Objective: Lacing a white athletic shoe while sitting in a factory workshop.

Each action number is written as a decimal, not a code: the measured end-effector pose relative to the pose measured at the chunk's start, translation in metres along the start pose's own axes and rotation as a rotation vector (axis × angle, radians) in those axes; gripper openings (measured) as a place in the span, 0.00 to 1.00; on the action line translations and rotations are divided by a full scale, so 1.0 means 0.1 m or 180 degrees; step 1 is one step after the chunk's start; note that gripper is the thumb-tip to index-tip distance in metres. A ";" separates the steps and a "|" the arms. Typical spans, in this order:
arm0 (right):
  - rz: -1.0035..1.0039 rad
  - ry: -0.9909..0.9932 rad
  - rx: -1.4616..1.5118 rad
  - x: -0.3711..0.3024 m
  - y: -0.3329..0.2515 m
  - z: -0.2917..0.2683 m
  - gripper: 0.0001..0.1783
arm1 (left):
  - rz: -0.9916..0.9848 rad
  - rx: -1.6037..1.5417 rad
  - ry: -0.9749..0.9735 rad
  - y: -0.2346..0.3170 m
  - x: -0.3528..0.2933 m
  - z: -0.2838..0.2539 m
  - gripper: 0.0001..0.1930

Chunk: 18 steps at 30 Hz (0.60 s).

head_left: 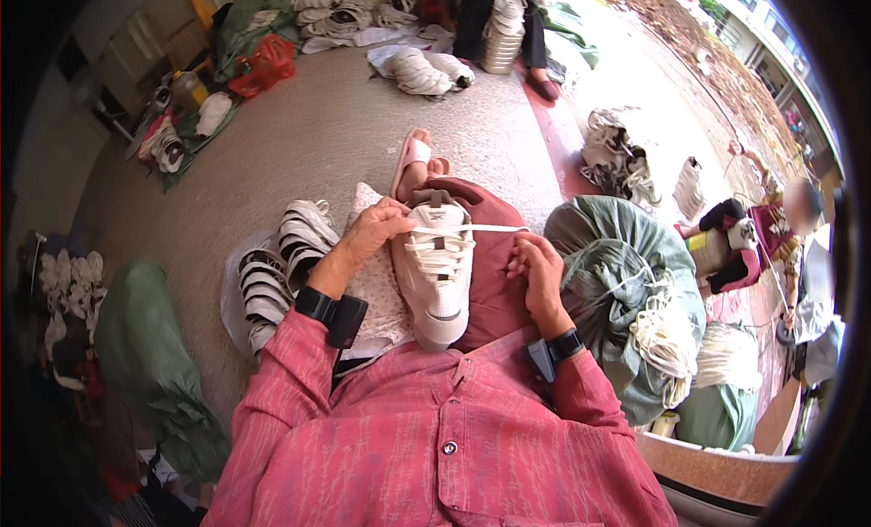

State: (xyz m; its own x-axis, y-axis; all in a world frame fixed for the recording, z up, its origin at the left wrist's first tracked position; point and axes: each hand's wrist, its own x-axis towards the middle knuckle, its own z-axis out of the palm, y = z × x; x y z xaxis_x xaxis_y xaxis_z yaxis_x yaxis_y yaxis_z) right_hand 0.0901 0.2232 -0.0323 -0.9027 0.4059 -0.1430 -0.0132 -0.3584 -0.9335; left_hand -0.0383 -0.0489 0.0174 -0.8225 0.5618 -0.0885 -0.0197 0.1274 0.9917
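A white sneaker (437, 278) rests on my lap, its toe toward me and its lace partly threaded through the eyelets. My left hand (374, 232) is closed at the shoe's upper left edge, thumb and fingers pinching beside the top eyelets. From there a flat white shoelace (494, 228) stretches taut across to the right. My right hand (540, 271) pinches the lace near its right end, fingers curled. Exactly where the lace runs under the left fingertips is hidden.
Stacked striped white shoes (304, 241) stand at my left. At my right bulges a green sack (590, 232) with a bundle of white laces (667, 336) on it. More shoes (422, 72) lie ahead, near a seated person (476, 24). Another person (762, 232) sits far right.
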 end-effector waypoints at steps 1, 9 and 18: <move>-0.0076 -0.0255 -0.0544 -0.03 -0.11 0.06 0.13 | -0.0006 -0.0002 -0.0045 0.01 -0.01 0.00 0.15; 0.1447 -0.1063 0.0596 0.12 -0.13 0.35 0.15 | -0.0167 0.0003 -0.0054 -0.04 0.00 -0.03 0.14; 0.1088 -0.0816 0.1743 0.19 -0.09 0.31 0.11 | -0.0155 -0.0055 -0.0038 0.00 -0.02 0.00 0.15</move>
State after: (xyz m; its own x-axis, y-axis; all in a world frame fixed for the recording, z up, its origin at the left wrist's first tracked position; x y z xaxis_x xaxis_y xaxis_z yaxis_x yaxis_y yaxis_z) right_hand 0.0598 0.2083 -0.0167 -0.9671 0.0074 -0.2542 0.1355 -0.8308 -0.5398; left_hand -0.0364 -0.0500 0.0175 -0.8135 0.5650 -0.1378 -0.0695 0.1408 0.9876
